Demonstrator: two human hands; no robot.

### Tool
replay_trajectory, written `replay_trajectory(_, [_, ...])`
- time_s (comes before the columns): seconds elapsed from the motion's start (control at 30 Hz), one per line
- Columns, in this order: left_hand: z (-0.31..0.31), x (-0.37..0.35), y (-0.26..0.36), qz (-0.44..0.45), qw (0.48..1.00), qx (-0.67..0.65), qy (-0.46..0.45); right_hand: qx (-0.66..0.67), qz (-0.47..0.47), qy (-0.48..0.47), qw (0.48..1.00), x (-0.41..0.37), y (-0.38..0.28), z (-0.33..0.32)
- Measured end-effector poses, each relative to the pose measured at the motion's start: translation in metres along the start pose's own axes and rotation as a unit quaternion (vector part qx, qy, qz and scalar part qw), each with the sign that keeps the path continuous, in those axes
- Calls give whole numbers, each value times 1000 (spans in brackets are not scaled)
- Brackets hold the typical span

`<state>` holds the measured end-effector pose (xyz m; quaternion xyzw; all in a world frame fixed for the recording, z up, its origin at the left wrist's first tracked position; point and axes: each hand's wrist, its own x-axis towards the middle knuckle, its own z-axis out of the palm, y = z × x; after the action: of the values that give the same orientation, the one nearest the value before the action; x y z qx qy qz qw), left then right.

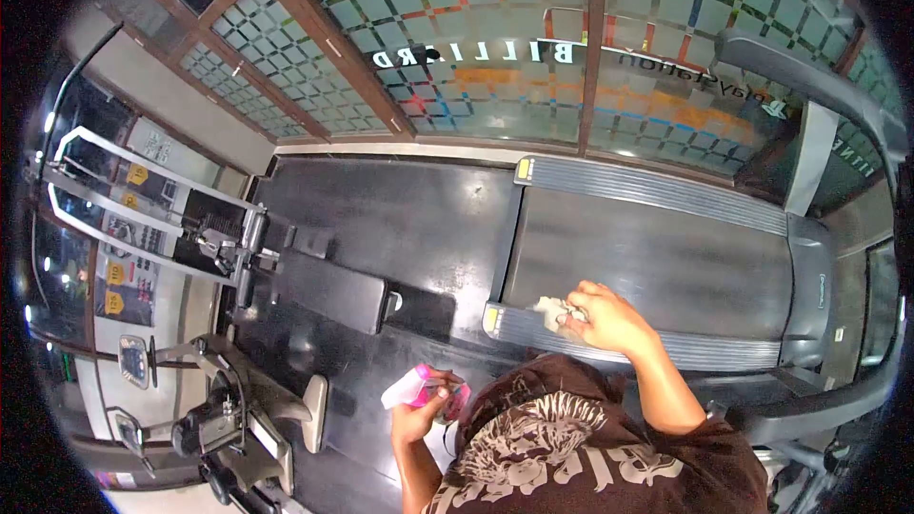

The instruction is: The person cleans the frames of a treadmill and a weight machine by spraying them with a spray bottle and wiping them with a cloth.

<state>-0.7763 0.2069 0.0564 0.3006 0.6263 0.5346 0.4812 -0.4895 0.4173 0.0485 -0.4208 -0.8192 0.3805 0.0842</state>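
Observation:
My right hand (607,320) is closed around a crumpled pale cloth (550,312). The cloth rests against the near side rail of a treadmill (657,247), close to the rail's left end. Lower and to the left, my left hand (419,416) grips a pink and white bottle (407,388), which looks like a spray bottle. It is held out over the dark floor, away from the treadmill, and my fingers cover part of it.
Left of the treadmill lies a padded bench (333,290), with a weight machine (205,224) beyond it. An exercise bike (224,409) stands at lower left. Behind runs a glass wall (476,86) with lettering. The treadmill's upright (814,157) rises at right.

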Motion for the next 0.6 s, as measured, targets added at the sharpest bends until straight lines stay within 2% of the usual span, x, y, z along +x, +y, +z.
replay_trajectory(0.1, [-2, 38, 5, -4, 1000, 0, -30, 9, 34, 8, 999, -1, 7, 2])
replay_trajectory(0.3, [-8, 138, -4, 10, 987, 33, -159, 8, 139, 39, 990, -1, 24, 13])
replay_trajectory(0.47, [-8, 233, 6, 118, 951, 98, -267, 7, 193, 62, 979, 37, 20, 23])
replay_trajectory(0.57, [-14, 285, 6, 7, 956, -3, -294, 1, 222, 101, 970, 79, 5, 22])
replay_trajectory(0.6, [-19, 308, 5, 3, 950, 14, -311, -2, 237, 116, 965, 95, -2, 21])
